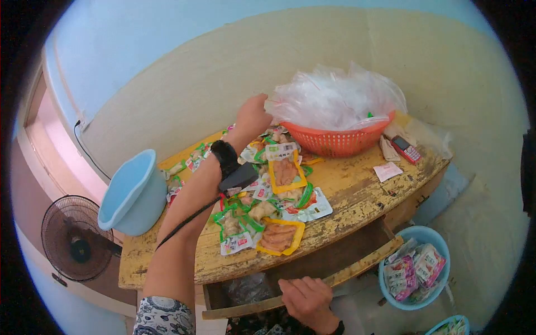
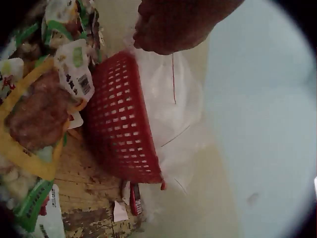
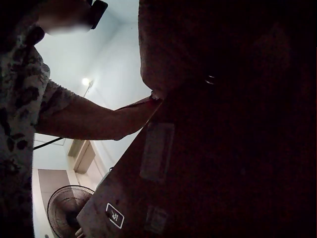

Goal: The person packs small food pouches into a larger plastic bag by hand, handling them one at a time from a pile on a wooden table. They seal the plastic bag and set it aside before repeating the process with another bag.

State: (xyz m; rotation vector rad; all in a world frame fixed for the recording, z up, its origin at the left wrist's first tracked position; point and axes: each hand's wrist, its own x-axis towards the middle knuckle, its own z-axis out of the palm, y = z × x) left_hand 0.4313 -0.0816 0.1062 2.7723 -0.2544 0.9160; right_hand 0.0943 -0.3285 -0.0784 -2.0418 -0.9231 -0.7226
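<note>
Plastic bags [image 1: 340,95], clear and heaped high, are held in an orange-red slotted basket [image 1: 335,139] at the upper centre-right of the head view. The left hand [image 1: 254,116] is stretched to the heap's left edge, its fingers bent; whether a bag is pinched cannot be told, as the fingertips are hidden. In the left wrist view the same hand is seen at the top of the frame, against the bags above the basket's rim. Food packets [image 1: 261,211], many edged in green and two in yellow, are strewn across the middle of the worn yellow table [image 1: 357,192], below and left of the basket. At the bottom centre, the right hand [image 1: 307,304] is placed at the front edge of a pulled-out drawer [image 1: 357,272]; its grip cannot be told, the right wrist view being mostly dark. A crumpled clear bag [image 1: 249,289] is seen in the drawer's left part. A red phone [image 1: 405,149] and a pale slip [image 1: 387,171] are laid right of centre, below the basket. Pink-and-white packets [image 1: 401,277] are contained in a blue basin [image 1: 414,306] at the lower right. A blue tub [image 1: 131,206] is tilted at the left, beside a fan [image 1: 77,237].
</note>
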